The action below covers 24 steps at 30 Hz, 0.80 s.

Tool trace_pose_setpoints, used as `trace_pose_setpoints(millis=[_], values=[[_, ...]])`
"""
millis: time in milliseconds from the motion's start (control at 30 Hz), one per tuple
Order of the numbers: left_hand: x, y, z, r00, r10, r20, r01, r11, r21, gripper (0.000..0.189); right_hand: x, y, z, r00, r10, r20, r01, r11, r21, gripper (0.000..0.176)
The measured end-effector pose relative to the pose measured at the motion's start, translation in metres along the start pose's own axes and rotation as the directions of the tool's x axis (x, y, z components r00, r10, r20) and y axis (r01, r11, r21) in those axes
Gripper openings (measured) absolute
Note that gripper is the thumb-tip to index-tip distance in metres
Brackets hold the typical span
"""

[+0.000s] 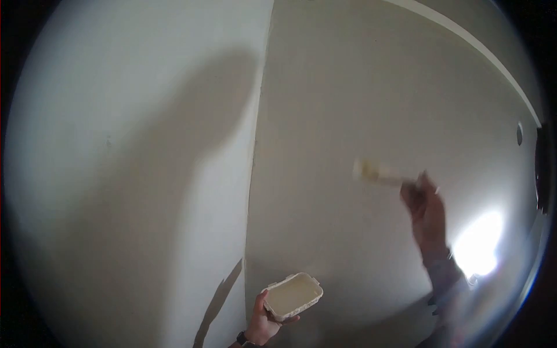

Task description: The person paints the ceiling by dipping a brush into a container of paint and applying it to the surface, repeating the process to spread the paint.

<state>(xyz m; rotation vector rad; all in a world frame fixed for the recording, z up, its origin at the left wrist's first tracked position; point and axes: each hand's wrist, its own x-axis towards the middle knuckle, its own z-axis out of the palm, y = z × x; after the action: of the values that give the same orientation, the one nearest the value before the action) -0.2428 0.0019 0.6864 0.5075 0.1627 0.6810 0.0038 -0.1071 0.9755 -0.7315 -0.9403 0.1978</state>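
Observation:
My right hand (426, 211) is raised against the pale wall (336, 116) and grips a paintbrush (377, 173) whose blurred bristle end points left, on or very near the wall surface. Low in the view, my left hand (264, 322) holds a small rectangular white tub (293, 296) from beneath; it contains pale cream paint. A dark band sits on the left wrist. The tub is held close to the inside corner of the two walls.
Two pale walls meet at a vertical corner (255, 151). A large shadow of a person falls on the left wall (174, 174). A white trim strip (464, 40) runs diagonally at upper right. A bright light glare (478, 243) shows beside my right forearm.

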Motion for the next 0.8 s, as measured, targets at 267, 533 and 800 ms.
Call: trace_pose_setpoints(millis=[267,533,800], values=[[-0.009,-0.001,0.047,0.992,0.116,-0.043,-0.117,0.993,-0.033,0.060,0.187,-0.173,0.126,0.699,-0.683,0.211,0.713,0.687,-0.140,0.029],[-0.008,-0.005,0.050,0.982,0.167,-0.089,-0.170,0.985,-0.030,0.056,0.189,-0.214,0.167,0.031,-0.581,0.814,0.974,-0.166,-0.156,0.012],[-0.007,-0.004,0.058,0.970,0.223,-0.102,-0.220,0.975,0.037,0.051,0.145,-0.201,0.134,0.154,0.005,0.988,0.980,-0.125,-0.152,0.009]])
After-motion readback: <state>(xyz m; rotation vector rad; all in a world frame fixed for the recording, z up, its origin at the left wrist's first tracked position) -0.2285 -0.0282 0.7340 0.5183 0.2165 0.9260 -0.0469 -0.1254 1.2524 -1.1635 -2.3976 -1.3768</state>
